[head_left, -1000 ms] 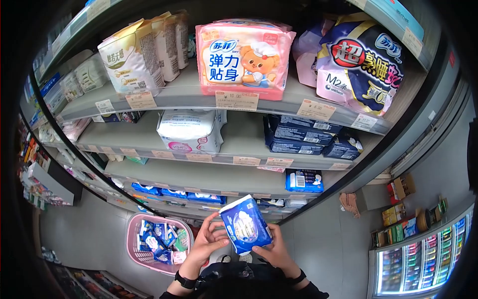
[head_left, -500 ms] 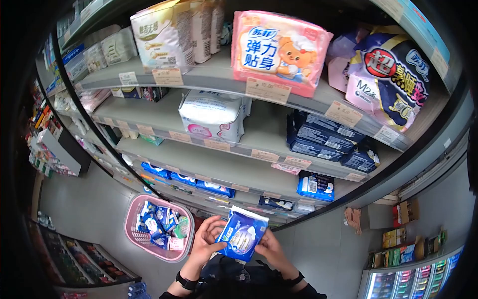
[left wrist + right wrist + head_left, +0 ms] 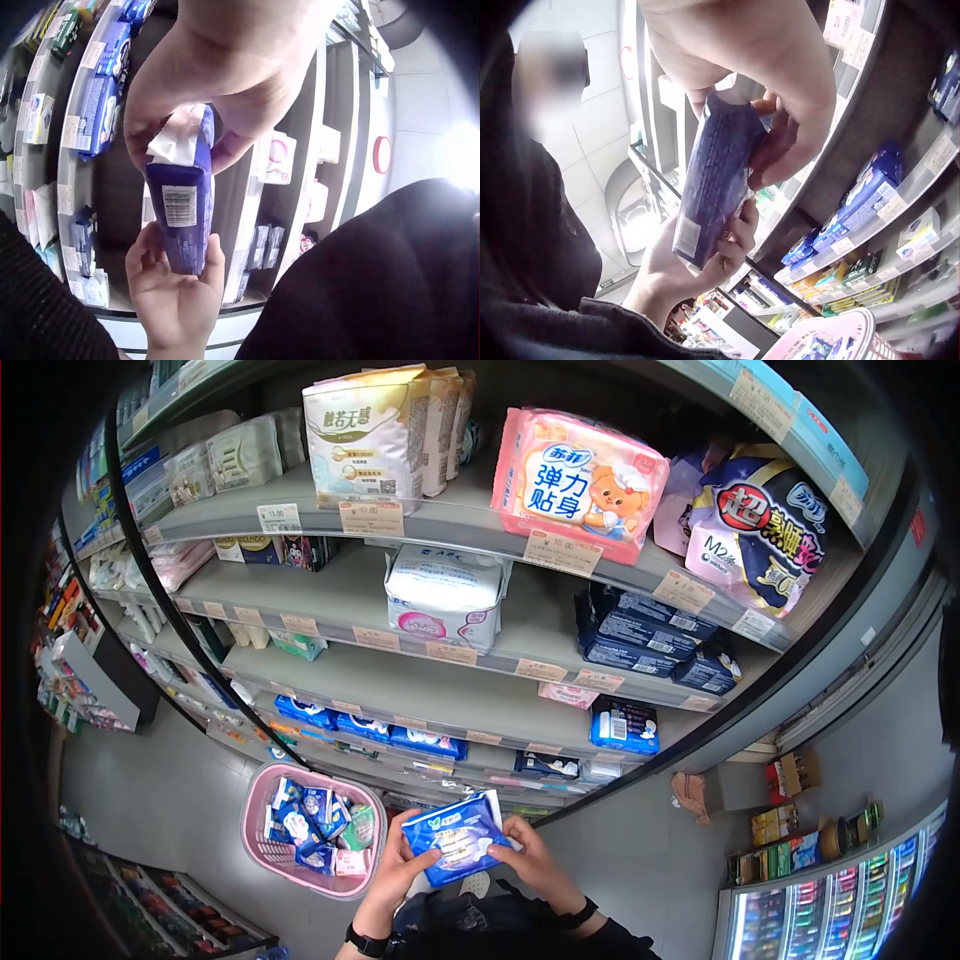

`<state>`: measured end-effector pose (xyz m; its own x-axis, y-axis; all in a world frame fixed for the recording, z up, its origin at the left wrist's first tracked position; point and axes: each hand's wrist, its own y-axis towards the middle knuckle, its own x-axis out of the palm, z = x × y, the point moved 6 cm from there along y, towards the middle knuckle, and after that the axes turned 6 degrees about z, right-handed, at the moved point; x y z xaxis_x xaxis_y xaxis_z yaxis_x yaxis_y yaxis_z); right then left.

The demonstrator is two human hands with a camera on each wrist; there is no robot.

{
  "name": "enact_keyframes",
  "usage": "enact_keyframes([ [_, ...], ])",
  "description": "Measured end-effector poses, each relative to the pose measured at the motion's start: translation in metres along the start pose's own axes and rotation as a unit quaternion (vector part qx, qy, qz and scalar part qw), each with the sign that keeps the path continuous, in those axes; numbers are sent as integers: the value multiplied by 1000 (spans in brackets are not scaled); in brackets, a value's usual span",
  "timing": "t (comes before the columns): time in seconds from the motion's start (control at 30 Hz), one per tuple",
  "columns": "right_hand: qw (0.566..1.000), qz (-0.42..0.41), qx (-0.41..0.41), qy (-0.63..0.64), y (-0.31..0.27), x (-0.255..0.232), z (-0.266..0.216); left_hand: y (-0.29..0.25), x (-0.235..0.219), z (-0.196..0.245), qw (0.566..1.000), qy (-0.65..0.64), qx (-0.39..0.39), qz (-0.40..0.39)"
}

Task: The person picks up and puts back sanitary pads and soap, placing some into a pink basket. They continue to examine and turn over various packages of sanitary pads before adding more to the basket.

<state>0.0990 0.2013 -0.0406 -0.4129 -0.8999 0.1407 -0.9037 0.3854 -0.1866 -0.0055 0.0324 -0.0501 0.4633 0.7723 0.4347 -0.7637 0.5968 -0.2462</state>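
Both hands hold a blue pack of sanitary pads (image 3: 455, 845) low in front of the body, printed front facing up. My left hand (image 3: 393, 875) grips its left end, thumb on the front and fingers behind. On the opposite end, my right hand (image 3: 540, 865) pinches the pack, with its thumb across the front corner. The left wrist view shows the narrow side of the pack (image 3: 180, 206), with a barcode and a crumpled white flap, between the two hands. In the right wrist view, the fingers of both hands wrap round the pack (image 3: 716, 176).
Shelves ahead carry a pink bear-printed pack (image 3: 582, 485), a white pack (image 3: 445, 600), dark blue packs (image 3: 645, 635) and blue packs (image 3: 370, 732). A pink basket (image 3: 258, 835) with several packs stands on the floor at left. Drink coolers (image 3: 830, 915) line the lower right.
The pack has been turned between the hands, from tilted upright to lying lengthwise across them. My right hand's thumb has moved along its edge. The head view has shifted over the shelves.
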Motion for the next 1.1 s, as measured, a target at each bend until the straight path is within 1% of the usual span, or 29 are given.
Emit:
enact_keyframes([
  [0.03,999,-30,-7,15,3,12,3,-4,-8,5,1000,-4,-4,11],
  [0.07,1000,-24,-9,15,1,21,6,-10,-15,12,1000,-3,-6,4],
  [0.13,993,-53,38,103,-3,51,10,-20,-35,25,997,-56,-33,36],
  [0.17,993,-76,54,75,-4,62,16,-24,-47,27,997,-43,-29,49],
  [0.2,993,-73,52,75,-6,73,16,-30,-59,29,998,-43,-29,46],
  [0.3,987,-129,65,76,-14,117,14,-48,-92,37,996,-27,-23,80],
  [0.33,987,-129,66,75,-14,128,17,-54,-100,42,996,-28,-23,80],
  [0.4,987,-147,34,56,-17,150,25,-68,-117,48,995,-30,-36,85],
  [0.53,984,-152,74,47,-26,185,44,-89,-152,56,995,-16,-35,88],
  [0.67,984,-148,89,38,-38,211,60,-106,-173,64,996,-14,-46,70],
  [0.7,986,-143,82,12,-40,214,62,-109,-177,67,997,8,-39,61],
  [0.73,987,-140,75,-14,-42,217,62,-112,-180,68,997,5,-42,64],
  [0.77,986,-142,81,-16,-44,220,61,-114,-179,70,997,14,-45,57],
  [0.83,987,-123,79,-65,-46,220,56,-115,-182,69,998,12,-54,38],
  [0.87,986,-126,84,-67,-45,220,57,-114,-186,68,997,8,-56,43],
  [0.93,990,-115,78,-11,-37,213,58,-110,-191,64,994,-70,-62,57],
  [0.97,992,-102,68,-17,-31,209,54,-106,-205,54,995,-70,-50,48],
  [1.0,991,-107,74,-20,-25,206,51,-106,-212,54,996,-55,-51,53],
  [1.1,998,-36,29,-32,6,180,34,-104,-229,54,991,-89,-47,86],
])
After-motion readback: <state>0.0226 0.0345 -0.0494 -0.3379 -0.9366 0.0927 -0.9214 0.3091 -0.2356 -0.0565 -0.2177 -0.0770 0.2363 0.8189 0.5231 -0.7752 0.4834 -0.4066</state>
